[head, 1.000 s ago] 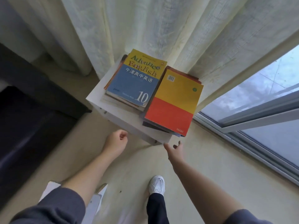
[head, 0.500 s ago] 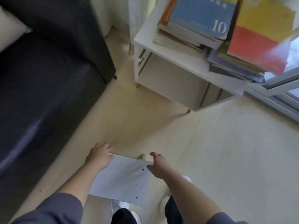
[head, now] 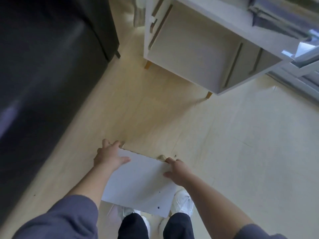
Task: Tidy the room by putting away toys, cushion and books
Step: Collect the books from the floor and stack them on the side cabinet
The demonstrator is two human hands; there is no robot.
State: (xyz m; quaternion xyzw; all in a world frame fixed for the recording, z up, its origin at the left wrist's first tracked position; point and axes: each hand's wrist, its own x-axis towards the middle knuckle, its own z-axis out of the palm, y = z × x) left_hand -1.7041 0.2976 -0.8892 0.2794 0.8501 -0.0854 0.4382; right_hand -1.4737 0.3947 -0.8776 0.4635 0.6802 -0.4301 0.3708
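**Both hands on a small white table, books stacked up at one o'clock**

A white low table (head: 138, 183) sits at six o'clock, close in front of the person's legs. Its flat top is speckled with a few dark dots near the edge closest to the person. The tips of two pale wooden legs (head: 161, 157) peek out past its far edge. Whether it rests on the floor or is lifted cannot be told.

The left hand (head: 108, 156) grips the far corner at seven o'clock, fingers curled over the edge and thumb lying across the top. The right hand (head: 177, 169) grips the far corner at five o'clock the same way, fingers wrapped over the rim and thumb on the surface. Grey sleeves (head: 60, 219) cover both upper arms.

Below the table top are white shoes (head: 183, 202) and dark trousers (head: 177, 226).

The pale wood floor (head: 241, 152) spreads outward. At nine to eleven o'clock stands a black sofa (head: 43, 66). At twelve to one o'clock a white cabinet (head: 189, 49) stands on short wooden feet, well apart from the low table. The books (head: 276, 16) lie on its top at one o'clock, blurred and cut by the frame edge. A window track (head: 302, 80) runs past at two o'clock.
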